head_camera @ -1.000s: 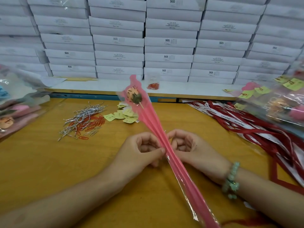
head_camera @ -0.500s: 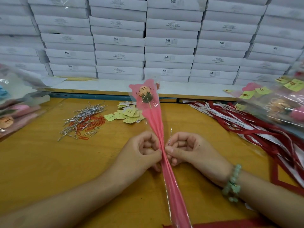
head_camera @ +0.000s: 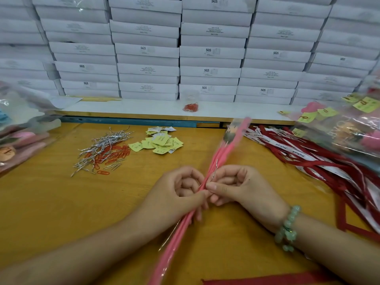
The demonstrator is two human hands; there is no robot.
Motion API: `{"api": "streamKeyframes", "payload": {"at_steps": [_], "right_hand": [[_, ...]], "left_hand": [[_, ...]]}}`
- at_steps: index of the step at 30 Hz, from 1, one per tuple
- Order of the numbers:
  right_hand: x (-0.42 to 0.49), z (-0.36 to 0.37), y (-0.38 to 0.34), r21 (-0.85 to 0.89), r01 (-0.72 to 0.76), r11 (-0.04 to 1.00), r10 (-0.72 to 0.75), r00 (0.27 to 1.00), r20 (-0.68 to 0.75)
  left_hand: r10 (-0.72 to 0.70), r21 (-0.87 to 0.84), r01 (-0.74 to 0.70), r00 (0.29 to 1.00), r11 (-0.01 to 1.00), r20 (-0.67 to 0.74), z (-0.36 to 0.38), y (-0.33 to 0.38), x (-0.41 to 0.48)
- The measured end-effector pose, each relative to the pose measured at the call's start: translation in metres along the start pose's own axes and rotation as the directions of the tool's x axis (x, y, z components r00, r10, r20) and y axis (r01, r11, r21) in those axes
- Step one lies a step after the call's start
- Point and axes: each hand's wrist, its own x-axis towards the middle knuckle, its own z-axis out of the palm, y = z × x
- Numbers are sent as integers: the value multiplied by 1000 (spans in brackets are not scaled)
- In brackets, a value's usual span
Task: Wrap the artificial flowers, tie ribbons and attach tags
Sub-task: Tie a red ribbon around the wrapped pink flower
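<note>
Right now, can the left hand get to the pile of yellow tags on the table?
Probably yes: only bare table lies between the left hand and the yellow tags. But it grips the wrapped flower while the right hand pinches a twist tie at it, so it must let go first.

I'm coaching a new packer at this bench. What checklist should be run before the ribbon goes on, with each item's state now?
1. Left hand pinches the pink sleeve: ok.
2. Right hand pinches the silver twist tie against the sleeve: ok.
3. Tie twisted fully shut: cannot tell.
4. Flower head seated in the sleeve: cannot tell, blurred.
5. Red ribbons lying ready at right: ok.
6. Yellow tags on the table: ok.
</note>
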Motion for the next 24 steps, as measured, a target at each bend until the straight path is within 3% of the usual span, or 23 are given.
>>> {"api": "streamKeyframes", "payload": {"at_steps": [6, 12, 16, 19, 24], "right_hand": [[0, 0, -1, -33, 44, 998, -45, 999, -24], [-1, 1, -1, -91, 98, 991, -95, 995, 37], [-3, 2, -8, -217, 34, 975, 18, 973, 231], [-2, 0, -14, -242, -50, 969, 131, 934, 331], [1, -3, -18, -163, -168, 972, 218, 904, 369]], "left_hand": [[55, 129, -35, 986, 991, -158, 1, 0, -1], [104, 251, -56, 977, 966, -184, 1, 4, -4], [259, 478, -163, 955, 863, -143, 2, 7, -6], [302, 518, -185, 941, 835, -150, 2, 6, -7], [435, 632, -295, 897, 717, -74, 3, 7, -9]]}}
